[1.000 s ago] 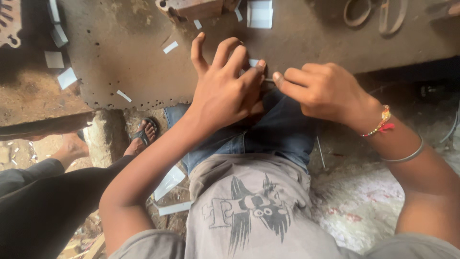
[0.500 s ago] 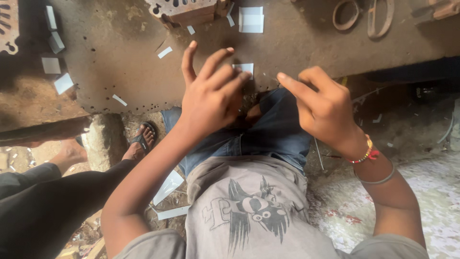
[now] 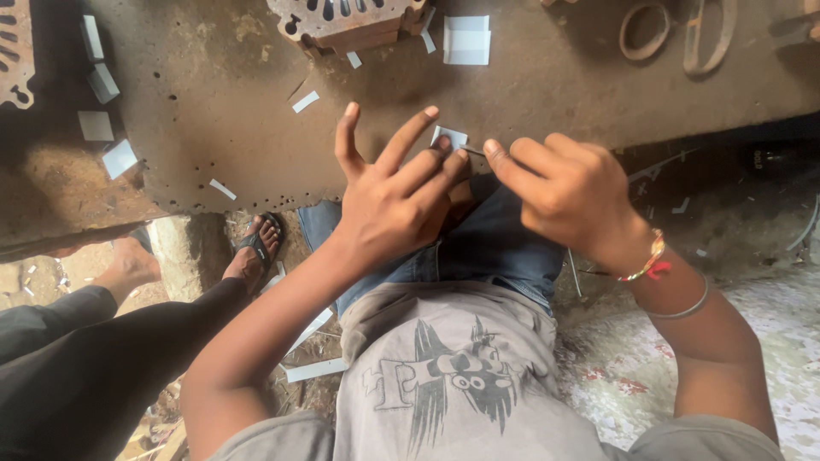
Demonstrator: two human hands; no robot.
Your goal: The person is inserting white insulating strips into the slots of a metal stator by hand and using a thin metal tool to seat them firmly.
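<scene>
Nearest to me, over my lap, both hands are meeting at the edge of the rusty metal table (image 3: 213, 162). My left hand (image 3: 389, 201) is lying fingers-spread, index and middle lifted, the lower fingertips pressing on a small pale card piece (image 3: 450, 137) that is sitting right at the table's near edge. My right hand (image 3: 568, 188) is coming in from the right, loosely curled, its index fingertip touching a thin dark strip beside that same piece (can't tell if it's a wire or a sliver, too small). So the piece is lying just ahead of the left fingertips and just left of the right fingertip, between the two hands, its long axis running roughly left-right along the table edge. Both hands are equally near; neither is closing around it, more pinning than gripping.

Beside my left leg another person's sandalled foot (image 3: 256, 248) and dark trouser leg (image 3: 94, 358) are showing, well apart from the piece. Farther out on the table, loose white slips (image 3: 305, 102) are scattered, a bigger folded white card (image 3: 466, 40) is lying near a perforated metal block (image 3: 346, 21), and rusty scissors (image 3: 675, 34) are resting far right. Nothing is standing between the hands and the piece.
</scene>
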